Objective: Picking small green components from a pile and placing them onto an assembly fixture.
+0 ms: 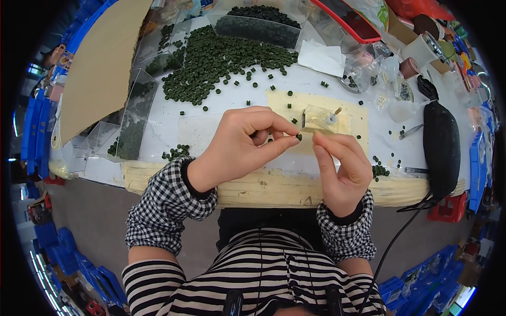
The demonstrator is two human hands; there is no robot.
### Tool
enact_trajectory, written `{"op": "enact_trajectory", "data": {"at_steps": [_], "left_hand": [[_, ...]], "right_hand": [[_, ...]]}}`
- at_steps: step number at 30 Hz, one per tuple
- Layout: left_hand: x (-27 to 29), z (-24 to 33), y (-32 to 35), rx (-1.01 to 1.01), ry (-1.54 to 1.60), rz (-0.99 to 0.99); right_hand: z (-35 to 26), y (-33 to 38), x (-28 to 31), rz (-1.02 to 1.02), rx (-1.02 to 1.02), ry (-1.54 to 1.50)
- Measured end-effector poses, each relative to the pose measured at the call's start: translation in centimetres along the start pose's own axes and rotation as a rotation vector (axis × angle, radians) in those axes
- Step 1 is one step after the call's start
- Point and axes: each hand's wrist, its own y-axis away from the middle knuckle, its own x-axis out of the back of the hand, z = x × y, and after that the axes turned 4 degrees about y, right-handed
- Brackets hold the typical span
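My left hand is closed in a pinch, with a small dark green grooved ring at its thumb and fingertip. Close by on the right, my right hand has its thumb and forefinger bent together; whatever lies between them is hidden or too small to make out. Just beyond the fingertips stands a cream-coloured block with a short peg on top, on a yellowish patch of the table. A large pile of the same green rings spreads over the white tabletop beyond my left hand.
Clear plastic bins of rings stand at the back and left, under a cardboard sheet. A red-framed device, white paper and plastic bags are at the back right. A black pouch lies right, near tweezers. Tape wraps the front edge.
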Motion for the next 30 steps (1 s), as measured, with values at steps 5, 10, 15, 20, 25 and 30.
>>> {"op": "enact_trajectory", "data": {"at_steps": [5,10,15,20,25,30], "left_hand": [[1.4,-1.0,-0.5,0.144,-0.270,-0.159],[1.8,-0.2,-0.7,0.323,0.182,-0.072],[1.8,-1.0,-1.1,0.476,0.958,0.196],[1.4,-0.8,-1.1,0.500,0.957,0.244],[1.5,-1.0,-0.8,0.497,0.996,0.185],[1.7,-1.8,-0.4,0.464,1.100,0.127]], "right_hand": [[0.1,0.0,0.1,0.055,-0.006,0.055],[0.0,0.0,-0.1,0.046,-0.004,0.071],[0.1,0.1,0.0,0.067,0.000,0.076],[0.3,-0.1,0.7,0.154,-0.072,-0.002],[-0.4,-3.0,5.4,-0.014,-0.058,0.313],[1.6,-8.5,7.3,-0.377,-0.068,0.503]]}}
